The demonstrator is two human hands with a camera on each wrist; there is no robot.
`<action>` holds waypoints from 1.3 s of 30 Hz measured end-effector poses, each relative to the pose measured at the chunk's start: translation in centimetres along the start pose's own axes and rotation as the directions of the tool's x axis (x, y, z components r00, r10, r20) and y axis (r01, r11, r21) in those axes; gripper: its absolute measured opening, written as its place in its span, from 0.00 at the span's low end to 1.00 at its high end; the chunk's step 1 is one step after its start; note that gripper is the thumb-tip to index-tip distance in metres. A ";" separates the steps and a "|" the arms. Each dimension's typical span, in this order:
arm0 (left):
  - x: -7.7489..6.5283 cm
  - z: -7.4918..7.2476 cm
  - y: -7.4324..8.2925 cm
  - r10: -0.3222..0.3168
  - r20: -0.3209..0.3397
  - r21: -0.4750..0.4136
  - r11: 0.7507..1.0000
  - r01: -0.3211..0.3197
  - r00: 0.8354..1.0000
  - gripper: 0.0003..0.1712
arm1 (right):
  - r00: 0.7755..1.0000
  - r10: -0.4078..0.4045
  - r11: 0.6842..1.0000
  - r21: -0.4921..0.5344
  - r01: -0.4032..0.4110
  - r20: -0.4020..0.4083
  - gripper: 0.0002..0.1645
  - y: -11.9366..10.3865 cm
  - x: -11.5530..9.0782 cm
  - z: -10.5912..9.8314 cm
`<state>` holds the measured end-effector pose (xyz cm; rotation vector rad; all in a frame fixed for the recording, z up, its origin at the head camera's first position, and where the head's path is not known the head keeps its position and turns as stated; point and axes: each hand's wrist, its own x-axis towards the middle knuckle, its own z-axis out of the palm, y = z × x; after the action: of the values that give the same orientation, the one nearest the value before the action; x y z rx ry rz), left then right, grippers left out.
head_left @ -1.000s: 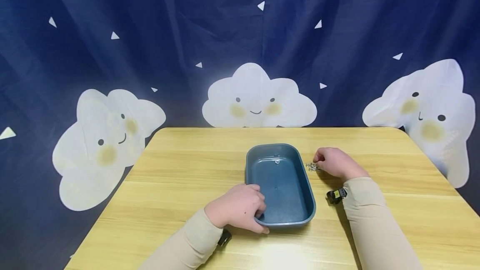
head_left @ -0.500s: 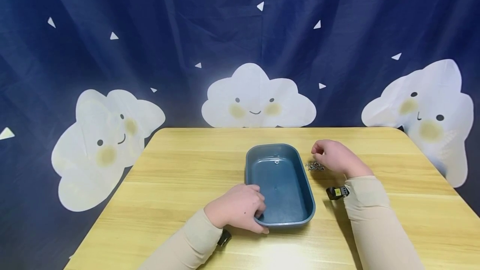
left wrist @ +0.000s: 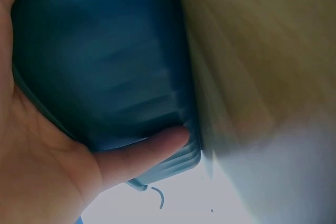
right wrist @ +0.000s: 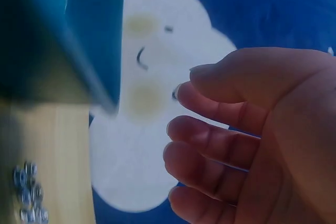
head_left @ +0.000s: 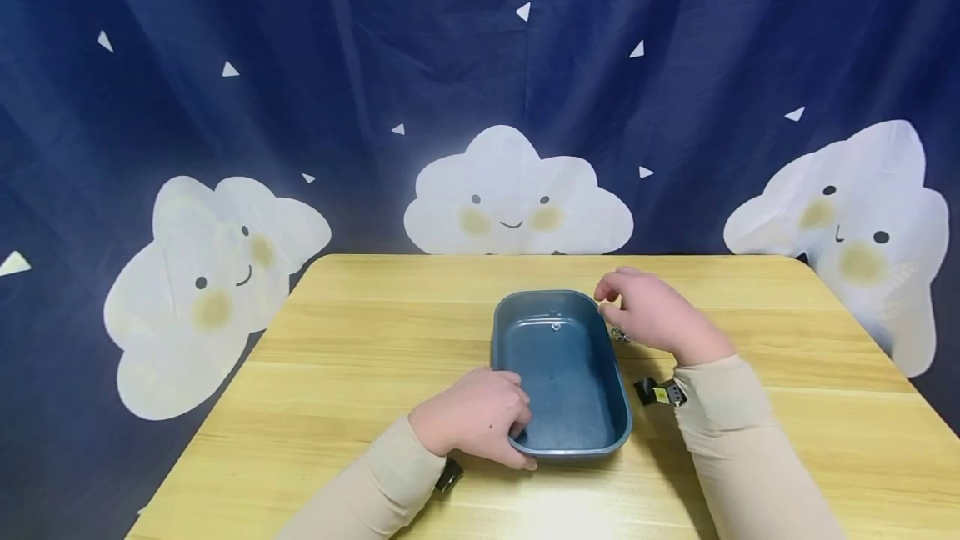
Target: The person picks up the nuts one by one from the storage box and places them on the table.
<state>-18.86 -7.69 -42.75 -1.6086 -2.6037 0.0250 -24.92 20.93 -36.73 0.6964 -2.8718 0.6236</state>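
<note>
A dark teal plastic bin (head_left: 553, 415) sits mid-table, with one small metal nut (head_left: 556, 326) inside near its far end. My left hand (head_left: 480, 419) grips the bin's near left corner, thumb outside and fingers over the rim; the left wrist view shows the thumb (left wrist: 147, 153) along the outer wall. Beside the far right rim, my right hand (head_left: 652, 315) is raised with thumb and index fingertips together. A small nut seems pinched there, mostly hidden by the fingertips. Under this hand lies a pile of shiny nuts (right wrist: 31, 195), partly covered in the head view.
The light wooden table (head_left: 375, 332) extends around the bin on every side. A navy curtain (head_left: 450, 48) with smiling clouds hangs behind its far edge. Small black wrist cameras stick out under both sleeves.
My right hand has lifted off the nut pile and moved left and away from me to the bin's far right rim. The left hand and bin stay put.
</note>
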 end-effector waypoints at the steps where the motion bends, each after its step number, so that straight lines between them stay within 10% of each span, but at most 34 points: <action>1: 0.0 0.0 0.0 0.000 0.001 0.000 1.000 0.000 1.000 0.30 | 1.000 -0.011 1.000 0.003 0.011 -0.003 0.07 -0.5 0.0 0.0; 11: 0.0 0.0 -0.1 0.061 -0.039 0.000 0.998 -0.061 0.997 0.30 | 0.992 -0.121 0.992 0.040 0.120 0.025 0.09 -4.1 0.5 1.7; 39: -0.1 0.0 -0.2 0.080 -0.047 0.039 0.996 -0.078 0.996 0.30 | 0.934 0.046 0.981 -0.193 0.025 0.354 0.32 -4.4 1.8 7.0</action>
<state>-18.96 -7.82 -42.70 -1.6774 -2.4875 0.0387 -24.61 13.71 -41.08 0.8403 -3.2087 0.2258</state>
